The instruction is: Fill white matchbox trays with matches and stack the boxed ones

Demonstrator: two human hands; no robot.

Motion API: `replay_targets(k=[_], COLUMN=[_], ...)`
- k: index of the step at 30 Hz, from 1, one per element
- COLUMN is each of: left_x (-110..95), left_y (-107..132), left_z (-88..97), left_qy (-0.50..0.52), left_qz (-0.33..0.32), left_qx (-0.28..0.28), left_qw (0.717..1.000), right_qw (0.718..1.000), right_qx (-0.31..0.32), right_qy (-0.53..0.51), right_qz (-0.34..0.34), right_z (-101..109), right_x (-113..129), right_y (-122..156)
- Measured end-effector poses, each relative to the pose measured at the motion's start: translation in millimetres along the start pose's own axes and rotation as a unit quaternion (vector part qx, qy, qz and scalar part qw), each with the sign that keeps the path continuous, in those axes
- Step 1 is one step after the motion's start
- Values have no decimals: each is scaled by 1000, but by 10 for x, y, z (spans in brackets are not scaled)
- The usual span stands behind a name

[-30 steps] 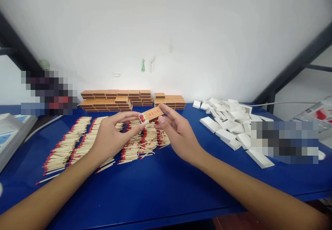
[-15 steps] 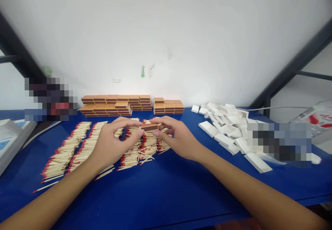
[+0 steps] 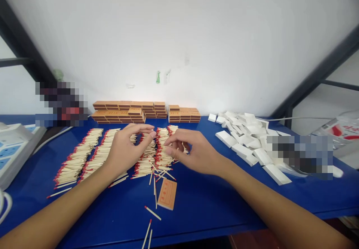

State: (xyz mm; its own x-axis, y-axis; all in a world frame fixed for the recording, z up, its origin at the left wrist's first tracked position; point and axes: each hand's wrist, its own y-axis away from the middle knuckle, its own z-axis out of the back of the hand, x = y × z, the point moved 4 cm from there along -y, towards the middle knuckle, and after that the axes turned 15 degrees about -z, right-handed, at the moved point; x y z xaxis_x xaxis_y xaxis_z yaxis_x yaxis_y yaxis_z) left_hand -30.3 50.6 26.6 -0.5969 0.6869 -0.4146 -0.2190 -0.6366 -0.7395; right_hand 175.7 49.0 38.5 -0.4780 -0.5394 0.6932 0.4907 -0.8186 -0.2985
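Observation:
My left hand and my right hand hover over rows of red-tipped matches on the blue table. Both hands are empty, with their fingers loosely curled and apart. An orange matchbox lies flat on the table in front of the matches, nearer to me than either hand. A few loose matches lie scattered around it, some close to the front edge.
Stacks of orange matchboxes line the back wall. A heap of white inner trays lies at the right. More rows of matches lie at the left, beside a white power strip. Blurred patches sit at both sides.
The matchbox held between both hands has dropped to the table in front of the matches. Several loose matches have scattered near the front edge. Both hands are now empty.

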Motion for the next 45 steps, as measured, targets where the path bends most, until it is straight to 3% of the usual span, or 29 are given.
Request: replay_targets(k=[4, 6, 11, 15, 16, 18, 19, 21, 22, 24, 27, 29, 33, 38, 45], left_x=[-10, -42, -276, -570, -630, -718, -750, -792, -803, -826, -881, -924, -986, -965, -921], left_y=[-12, -33, -133, -151, -125, -31, 39, 211, 307, 531, 863, 1034, 1188, 1192, 1173], left_z=[6, 26, 255, 495, 541, 591, 608, 604, 569, 490, 471, 455, 361, 245, 180], left_qy=[-34, -50, -111, -154, -161, -168, -171, -162, -139, -100, -100, -108, -97, -118, -176], left_qz=[-28, -56, -130, -173, -178, -188, -194, -201, -198, -171, -101, -60, -25, -5, 19], left_qx=[-5, -8, -91, -158, -167, -154, -147, -99, -36, 102, 192, 229, 251, 230, 219], left_qw=[999, 997, 981, 960, 956, 955, 955, 961, 970, 975, 971, 966, 963, 966, 960], right_qw=[987, 981, 987, 993, 993, 972, 949, 870, 845, 831, 817, 809, 802, 831, 855], right_qx=[110, 128, 90, 58, 82, 197, 267, 373, 378, 352, 346, 350, 344, 259, 216], right_qy=[89, 116, 121, 98, 84, 82, 112, 239, 272, 275, 278, 279, 237, 202, 154], right_qz=[71, 84, 62, 22, -8, -94, -121, -217, -263, -331, -368, -382, -427, -448, -446], right_z=[-188, -244, -115, -63, -165, -587, -881, -1486, -1742, -2142, -2441, -2476, -2403, -2268, -2219], right_x=[284, 327, 305, 484, 511, 458, 385, 100, -45, -257, -356, -339, -327, -374, -379], right_y=[238, 281, 326, 774, 951, 1349, 1555, 1918, 2034, 2154, 2174, 2140, 2125, 2203, 2220])
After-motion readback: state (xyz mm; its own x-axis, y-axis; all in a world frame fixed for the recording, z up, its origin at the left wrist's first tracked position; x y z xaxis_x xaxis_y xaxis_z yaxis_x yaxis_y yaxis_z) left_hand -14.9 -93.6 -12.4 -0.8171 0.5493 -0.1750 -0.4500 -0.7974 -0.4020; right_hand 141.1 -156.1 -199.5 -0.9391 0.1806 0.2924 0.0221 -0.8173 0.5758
